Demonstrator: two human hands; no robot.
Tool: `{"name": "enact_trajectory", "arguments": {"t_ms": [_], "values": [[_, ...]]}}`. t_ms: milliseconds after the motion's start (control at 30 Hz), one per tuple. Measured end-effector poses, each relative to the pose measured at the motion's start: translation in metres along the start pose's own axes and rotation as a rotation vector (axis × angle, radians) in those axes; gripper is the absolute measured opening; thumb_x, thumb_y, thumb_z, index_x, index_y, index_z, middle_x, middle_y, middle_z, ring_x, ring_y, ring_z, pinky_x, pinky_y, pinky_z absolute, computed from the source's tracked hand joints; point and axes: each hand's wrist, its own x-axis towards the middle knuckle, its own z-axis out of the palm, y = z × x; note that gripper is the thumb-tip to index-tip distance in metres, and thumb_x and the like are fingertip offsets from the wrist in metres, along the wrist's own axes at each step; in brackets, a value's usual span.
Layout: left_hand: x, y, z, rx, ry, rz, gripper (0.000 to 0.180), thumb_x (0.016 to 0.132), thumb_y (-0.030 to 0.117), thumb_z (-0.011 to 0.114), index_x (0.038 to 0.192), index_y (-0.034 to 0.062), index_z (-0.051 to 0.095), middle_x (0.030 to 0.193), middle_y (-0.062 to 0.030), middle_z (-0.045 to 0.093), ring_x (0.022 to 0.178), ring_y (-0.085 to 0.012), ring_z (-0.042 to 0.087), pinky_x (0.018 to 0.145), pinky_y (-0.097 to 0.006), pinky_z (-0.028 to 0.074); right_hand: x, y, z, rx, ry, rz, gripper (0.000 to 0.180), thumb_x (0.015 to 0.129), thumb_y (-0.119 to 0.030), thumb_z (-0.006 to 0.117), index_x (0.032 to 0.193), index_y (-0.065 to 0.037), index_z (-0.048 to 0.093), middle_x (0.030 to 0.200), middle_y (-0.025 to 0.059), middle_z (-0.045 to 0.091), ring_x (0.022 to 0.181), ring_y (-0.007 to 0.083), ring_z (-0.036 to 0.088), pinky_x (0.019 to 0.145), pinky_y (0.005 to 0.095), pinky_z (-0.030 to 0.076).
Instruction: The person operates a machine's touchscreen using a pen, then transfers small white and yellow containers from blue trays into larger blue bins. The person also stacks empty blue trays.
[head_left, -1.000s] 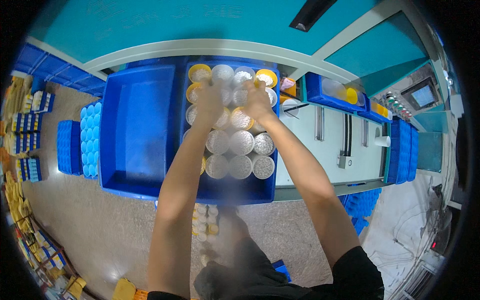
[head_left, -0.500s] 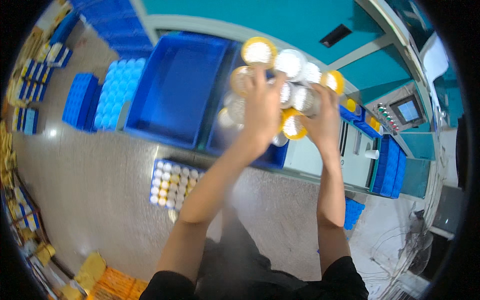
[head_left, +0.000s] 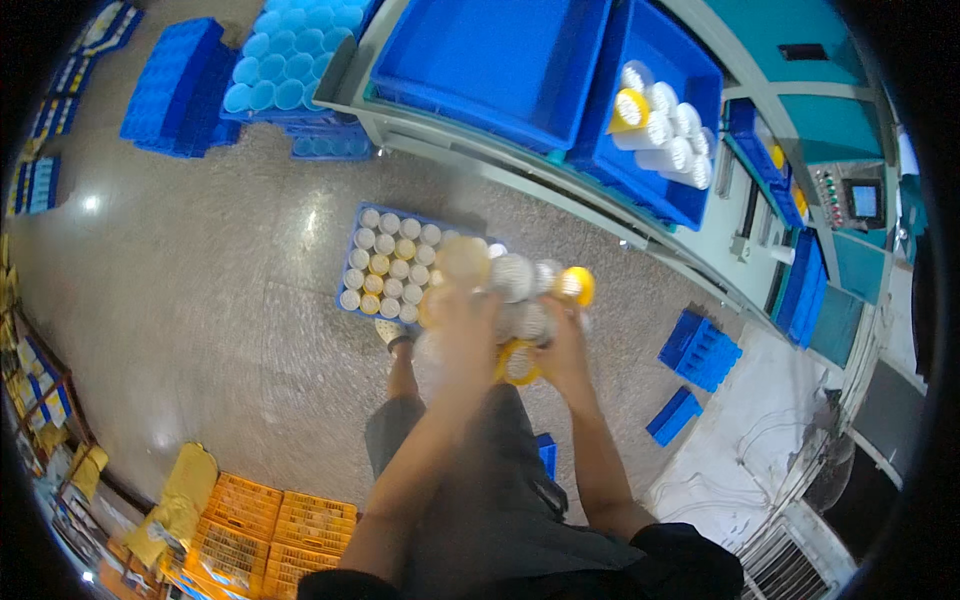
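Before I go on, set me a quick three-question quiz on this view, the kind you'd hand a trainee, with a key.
1. What do the left hand and the right hand hold between them?
2. True or false: the orange crates stand to the right of the left hand.
3. Among the standing cups in the raised right-hand blue tray, one colour stands out from the whitish ones. Which? A) red B) yellow C) green

Key:
1. A cluster of whitish and yellow plastic cups.
2. False: they are to its left, toward the lower edge of the picture.
3. B.
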Motion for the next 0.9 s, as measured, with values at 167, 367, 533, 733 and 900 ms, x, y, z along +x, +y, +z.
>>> {"name": "enact_trajectory", "arguments": {"t_ms": [167, 367, 533, 733, 900], "values": [[0.031, -0.197, 0.074, 0.069, 0.060, -0.005, 0.044, 0.081, 0.002, 0.064, 0.124, 0.0102, 0.065, 0.143, -0.0191, 0.050, 0.127, -0.0464, 0.046, 0.108, -0.057, 0.040, 0.088, 0.078, 0.228, 0.190, -0.039, -0.140, 0.073, 0.066, -0.001, 0.084, 0.133, -0.009, 0.056, 0.137, 0.0235, 0.052, 0.132, 0.0443, 0.047, 0.111, 0.0507, 0.039], [0.105, -0.374, 0.204, 0.117, 0.040, 0.007, 0.050, 0.081, -0.010, 0.054, 0.125, 0.0110, 0.066, 0.146, -0.0220, 0.044, 0.121, -0.0485, 0.047, 0.101, -0.050, 0.049, 0.184, 0.171, 0.400, 0.085, 0.056, -0.190, 0.079, 0.064, 0.014, 0.079, 0.135, -0.011, 0.052, 0.144, 0.0208, 0.040, 0.133, 0.0449, 0.045, 0.111, 0.0463, 0.043], [0.138, -0.427, 0.252, 0.140, 0.082, 0.007, 0.063, 0.082, -0.010, 0.055, 0.137, 0.0205, 0.061, 0.146, -0.0219, 0.043, 0.121, -0.0480, 0.047, 0.100, -0.051, 0.049, 0.208, 0.191, 0.427, 0.003, 0.104, -0.012, 0.084, 0.068, 0.014, 0.080, 0.140, -0.014, 0.047, 0.150, 0.0223, 0.032, 0.134, 0.0458, 0.046, 0.106, 0.0458, 0.049], [0.143, -0.435, 0.256, 0.143, -0.046, -0.095, 0.089, 0.078, -0.019, 0.054, 0.155, 0.0244, 0.044, 0.153, -0.0274, 0.034, 0.133, -0.0483, 0.041, 0.109, -0.057, 0.043, 0.219, 0.178, 0.416, 0.066, -0.002, 0.015, 0.091, 0.077, 0.001, 0.080, 0.153, -0.013, 0.034, 0.151, 0.0272, 0.030, 0.130, 0.0456, 0.051, 0.103, 0.0456, 0.051], [0.126, -0.424, 0.266, 0.009, -0.145, -0.070, 0.093, 0.079, -0.021, 0.051, 0.160, 0.0226, 0.036, 0.163, -0.0303, 0.022, 0.151, -0.0465, 0.027, 0.114, -0.064, 0.035, 0.222, 0.178, 0.416, -0.044, 0.059, -0.039, 0.063, 0.087, -0.010, 0.076, 0.142, -0.009, 0.045, 0.138, 0.0292, 0.048, 0.117, 0.0472, 0.060, 0.088, 0.0511, 0.056]]}}
